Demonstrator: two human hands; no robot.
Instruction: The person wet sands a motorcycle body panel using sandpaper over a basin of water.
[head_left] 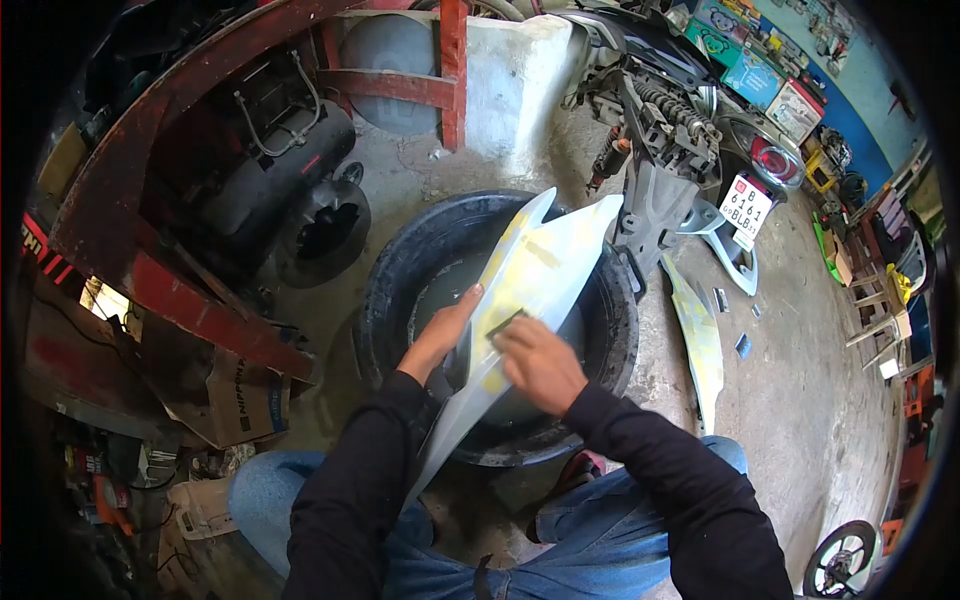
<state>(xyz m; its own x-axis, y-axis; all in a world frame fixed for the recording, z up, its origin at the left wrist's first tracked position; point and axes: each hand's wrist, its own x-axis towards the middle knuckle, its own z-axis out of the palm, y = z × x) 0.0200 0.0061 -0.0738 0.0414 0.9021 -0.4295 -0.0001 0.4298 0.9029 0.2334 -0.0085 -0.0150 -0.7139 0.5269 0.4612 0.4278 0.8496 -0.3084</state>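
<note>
Bare concrete floor (pixel 800 400) spreads around a black tub (pixel 383 290), with a partly stripped motorcycle (pixel 660 185) at 1 o'clock from it. Over the tub slants a pale panel (pixel 565 260) patched with yellow, its long axis running from a broad, notched end at 1 o'clock to a narrow tail at 7 o'clock, between the forearms. The left hand (pixel 438 335) grips its left edge, thumb on top; the other fingers are mostly hidden, so their exact hold is unclear. The right hand (pixel 543 365) pinches a small dark pad (pixel 508 324) flat against the panel's face, near its middle. From those fingers, the broad stretch opens toward 1 o'clock, and the right hand is the nearer to its far side. A second yellow-patched panel (pixel 697 345) lies on the floor at 3 o'clock from the tub.
</note>
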